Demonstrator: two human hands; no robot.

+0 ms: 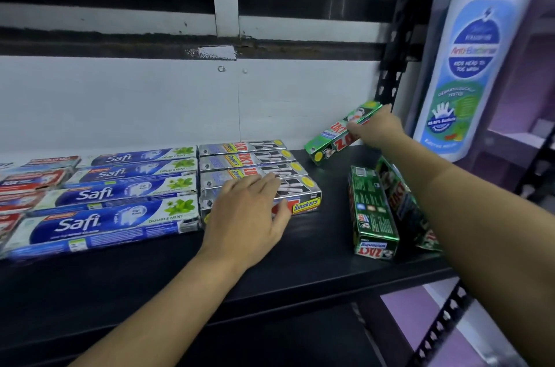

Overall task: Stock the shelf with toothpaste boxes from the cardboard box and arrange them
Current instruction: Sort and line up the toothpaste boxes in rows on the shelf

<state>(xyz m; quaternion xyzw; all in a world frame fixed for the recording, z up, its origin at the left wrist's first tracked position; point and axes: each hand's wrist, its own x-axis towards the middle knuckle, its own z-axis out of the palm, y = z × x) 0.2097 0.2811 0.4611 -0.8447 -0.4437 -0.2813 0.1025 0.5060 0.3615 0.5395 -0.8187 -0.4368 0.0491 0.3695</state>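
On the black shelf (324, 249), my left hand (249, 210) rests flat with straight fingers on the front of a row of silver Zact Smokers boxes (258, 156). My right hand (377, 132) grips a green Zact Whitening box (329, 141), tilted with its far end raised, at the back right of the shelf. Two more green Zact boxes (372, 213) lie lengthwise near the right front edge, partly under my right forearm. Left of the silver boxes lie blue Safi boxes (105, 195) in a row. No cardboard box is in view.
Red-and-white toothpaste boxes (27, 183) sit at the far left. A large white wash bottle (468, 66) stands on the neighbouring shelf to the right, beyond a black perforated upright (393, 66). A white wall panel (150, 102) backs the shelf.
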